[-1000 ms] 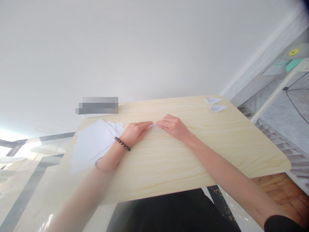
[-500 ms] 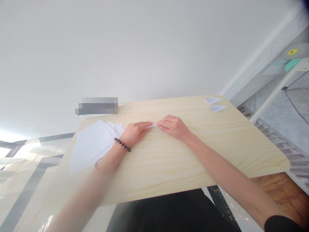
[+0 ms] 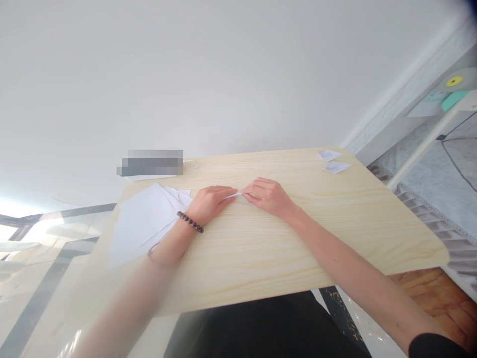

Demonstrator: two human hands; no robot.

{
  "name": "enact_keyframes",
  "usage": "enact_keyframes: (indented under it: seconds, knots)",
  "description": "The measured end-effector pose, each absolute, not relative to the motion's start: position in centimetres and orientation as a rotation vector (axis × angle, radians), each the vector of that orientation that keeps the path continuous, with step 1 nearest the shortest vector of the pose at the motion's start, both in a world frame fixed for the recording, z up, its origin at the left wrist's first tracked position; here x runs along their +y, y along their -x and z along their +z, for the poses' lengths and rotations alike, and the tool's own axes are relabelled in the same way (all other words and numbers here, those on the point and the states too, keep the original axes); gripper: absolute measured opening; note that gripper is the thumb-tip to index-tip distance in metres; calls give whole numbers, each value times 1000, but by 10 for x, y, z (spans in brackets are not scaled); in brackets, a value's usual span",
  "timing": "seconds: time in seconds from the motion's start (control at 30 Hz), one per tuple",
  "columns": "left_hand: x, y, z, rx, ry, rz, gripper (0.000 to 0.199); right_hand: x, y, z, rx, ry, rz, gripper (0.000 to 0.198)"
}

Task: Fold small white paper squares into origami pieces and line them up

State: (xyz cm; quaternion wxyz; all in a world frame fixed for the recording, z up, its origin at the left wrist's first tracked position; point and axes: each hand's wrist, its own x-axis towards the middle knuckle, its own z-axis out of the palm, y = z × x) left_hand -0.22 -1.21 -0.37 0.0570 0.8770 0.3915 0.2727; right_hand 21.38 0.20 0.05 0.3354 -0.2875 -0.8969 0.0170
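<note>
Two hands hold one narrow white paper piece (image 3: 233,195), which sits between them near the middle of the counter (image 3: 261,263). Two folded paper shapes (image 3: 336,167) lie at the far right corner, one just behind the other; overlapping loose sheets (image 3: 139,221), too layered to count, lie at left. The right hand (image 3: 266,195) pinches one end, thumb below fingers; the left hand (image 3: 209,203), fingers stretched together, covers the other. The left forearm, wearing one beaded bracelet (image 3: 190,222), partly hides the sheets. Behind them is a pixelated object (image 3: 152,164).
</note>
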Motion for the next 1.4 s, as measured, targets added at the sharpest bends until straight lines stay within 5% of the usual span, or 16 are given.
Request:
enact_keyframes:
  seconds: [0.4,1.4]
  knots:
    - [-13,-1,-2,1169,-2708,981,22,1,-209,-2,-2337,795,39,24]
    - [-18,3,11,1226,-2484,733,36,4,-215,-1,-2287,985,-122,25]
